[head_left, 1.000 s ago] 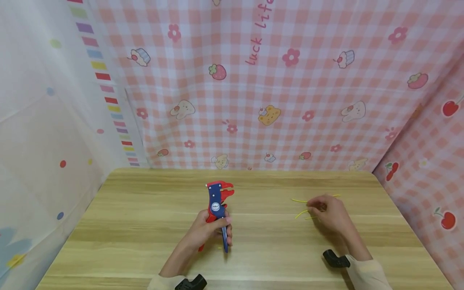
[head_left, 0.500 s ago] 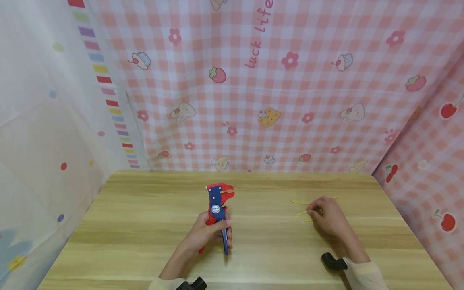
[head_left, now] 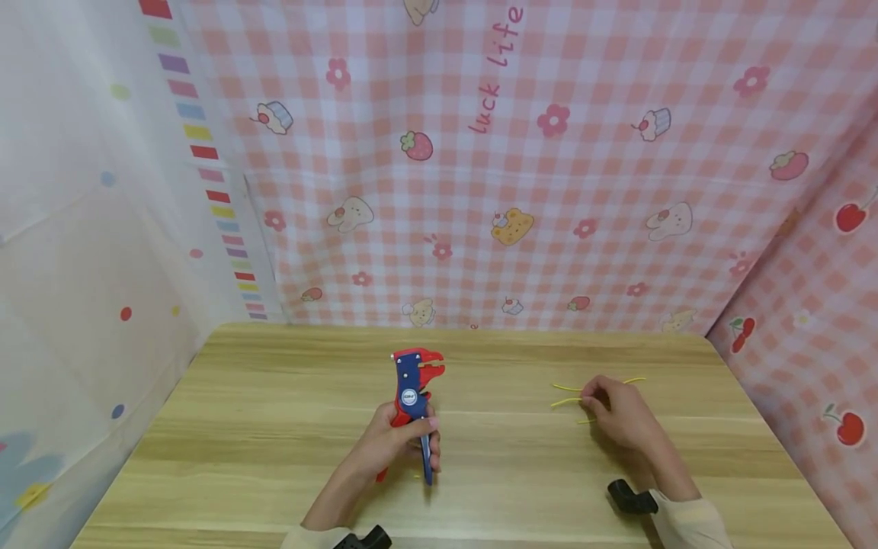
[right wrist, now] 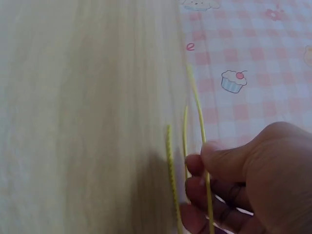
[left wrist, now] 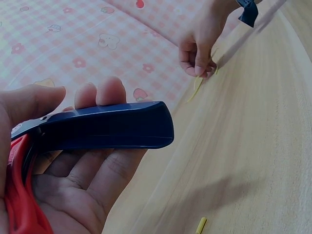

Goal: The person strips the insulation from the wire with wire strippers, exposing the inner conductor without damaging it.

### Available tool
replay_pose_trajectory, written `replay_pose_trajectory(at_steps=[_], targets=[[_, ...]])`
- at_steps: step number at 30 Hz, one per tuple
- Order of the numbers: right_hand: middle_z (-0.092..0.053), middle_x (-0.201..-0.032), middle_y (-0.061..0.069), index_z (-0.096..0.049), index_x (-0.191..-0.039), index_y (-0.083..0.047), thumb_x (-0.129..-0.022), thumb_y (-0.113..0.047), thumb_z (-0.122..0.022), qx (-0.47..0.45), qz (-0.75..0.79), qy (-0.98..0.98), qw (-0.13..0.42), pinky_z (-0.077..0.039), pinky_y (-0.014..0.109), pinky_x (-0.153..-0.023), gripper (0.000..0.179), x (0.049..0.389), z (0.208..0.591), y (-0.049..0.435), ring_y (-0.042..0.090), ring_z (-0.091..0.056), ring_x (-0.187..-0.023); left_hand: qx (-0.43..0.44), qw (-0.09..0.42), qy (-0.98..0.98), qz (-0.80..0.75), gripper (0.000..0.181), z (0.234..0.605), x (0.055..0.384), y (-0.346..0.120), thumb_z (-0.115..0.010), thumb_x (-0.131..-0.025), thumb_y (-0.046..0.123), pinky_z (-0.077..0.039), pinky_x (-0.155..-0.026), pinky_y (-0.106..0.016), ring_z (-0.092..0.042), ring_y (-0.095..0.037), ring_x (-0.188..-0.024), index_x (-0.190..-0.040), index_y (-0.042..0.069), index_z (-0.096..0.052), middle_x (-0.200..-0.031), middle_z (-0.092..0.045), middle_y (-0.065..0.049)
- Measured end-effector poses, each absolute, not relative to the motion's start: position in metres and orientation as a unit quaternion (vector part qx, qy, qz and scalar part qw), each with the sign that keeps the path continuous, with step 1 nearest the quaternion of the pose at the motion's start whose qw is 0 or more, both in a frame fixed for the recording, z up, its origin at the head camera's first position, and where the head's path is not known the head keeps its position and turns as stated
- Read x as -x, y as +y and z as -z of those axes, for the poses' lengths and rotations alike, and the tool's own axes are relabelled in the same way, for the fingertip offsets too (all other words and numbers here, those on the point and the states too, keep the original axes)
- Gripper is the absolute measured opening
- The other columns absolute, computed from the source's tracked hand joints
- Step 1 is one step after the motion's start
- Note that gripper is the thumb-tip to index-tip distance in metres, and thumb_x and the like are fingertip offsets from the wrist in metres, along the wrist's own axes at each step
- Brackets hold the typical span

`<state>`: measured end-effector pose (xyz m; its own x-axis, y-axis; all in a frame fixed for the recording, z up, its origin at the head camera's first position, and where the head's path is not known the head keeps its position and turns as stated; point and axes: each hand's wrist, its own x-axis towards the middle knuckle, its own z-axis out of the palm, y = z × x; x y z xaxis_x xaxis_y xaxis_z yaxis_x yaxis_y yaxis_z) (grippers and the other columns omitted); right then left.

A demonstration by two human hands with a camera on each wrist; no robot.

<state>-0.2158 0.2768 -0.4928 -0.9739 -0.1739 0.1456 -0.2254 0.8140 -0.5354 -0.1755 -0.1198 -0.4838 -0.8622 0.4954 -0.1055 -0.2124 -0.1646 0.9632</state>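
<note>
Over the wooden table [head_left: 501, 488], a person's left hand [head_left: 391, 441], just left of centre in the lower half of the head view, has its fingers wrapped round the handles of a red and blue wire stripper [head_left: 409, 381]; the tool stands nearly upright in the frame, its red nose pointing right. Toward the lower right, the right hand [head_left: 623, 413] pinches a yellow wire [right wrist: 199, 107] between thumb and finger, its free end running to the upper middle of the right wrist view. Two more wires [right wrist: 170, 156] show there, to the left of the held one; I can't tell whether the nearer of them touches the other fingers. A short yellow scrap [left wrist: 201, 225] lies on the wood at the bottom edge of the left wrist view. Behind it all hangs a pink checked curtain [head_left: 453, 183], and each pale sleeve [head_left: 688, 522] has a black device [head_left: 631, 497] beside it.
</note>
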Motion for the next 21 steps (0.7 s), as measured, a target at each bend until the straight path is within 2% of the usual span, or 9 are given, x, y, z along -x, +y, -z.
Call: replay_pose_trajectory(at_steps=[4,10,18,21], targets=[[-0.068,-0.086,-0.001,-0.070,-0.099,-0.010,-0.098,-0.006,-0.066,-0.116,-0.303,-0.944,0.055,-0.049,0.022,-0.066,0.006,0.217,0.493,0.275,0.010,-0.057,-0.077,-0.118,0.236,0.603,-0.753,0.028,0.484,0.176,-0.120,-0.058,-0.104,0.013,-0.065,-0.077,-0.046,-0.074,-0.019,-0.068,-0.118,-0.008,-0.047,-0.077,-0.070,-0.002],[-0.073,-0.094,0.005,-0.074,-0.106,-0.008,-0.098,-0.002,-0.064,-0.137,-0.326,-0.932,0.078,-0.050,0.021,-0.064,0.014,0.214,0.488,0.271,0.010,-0.062,-0.077,-0.119,0.240,0.598,-0.755,0.026,0.484,0.175,-0.118,-0.059,-0.103,0.013,-0.066,-0.076,-0.045,-0.074,-0.019,-0.067,-0.116,-0.006,-0.049,-0.077,-0.070,-0.002],[-0.070,-0.080,0.004,-0.073,-0.100,-0.010,-0.098,-0.009,-0.068,-0.129,-0.344,-0.928,0.060,-0.048,0.021,-0.055,0.005,0.209,0.478,0.261,0.005,-0.057,-0.068,-0.126,0.243,0.594,-0.757,0.034,0.483,0.174,-0.114,-0.060,-0.103,0.013,-0.066,-0.076,-0.044,-0.074,-0.018,-0.066,-0.119,-0.013,-0.045,-0.076,-0.070,-0.003],[-0.069,-0.079,0.005,-0.073,-0.101,-0.010,-0.099,-0.012,-0.068,-0.135,-0.353,-0.924,0.051,-0.047,0.022,-0.054,0.006,0.208,0.475,0.257,0.005,-0.058,-0.067,-0.131,0.246,0.593,-0.756,0.032,0.483,0.173,-0.113,-0.061,-0.103,0.014,-0.066,-0.076,-0.043,-0.074,-0.018,-0.067,-0.117,-0.011,-0.047,-0.076,-0.070,-0.003]])
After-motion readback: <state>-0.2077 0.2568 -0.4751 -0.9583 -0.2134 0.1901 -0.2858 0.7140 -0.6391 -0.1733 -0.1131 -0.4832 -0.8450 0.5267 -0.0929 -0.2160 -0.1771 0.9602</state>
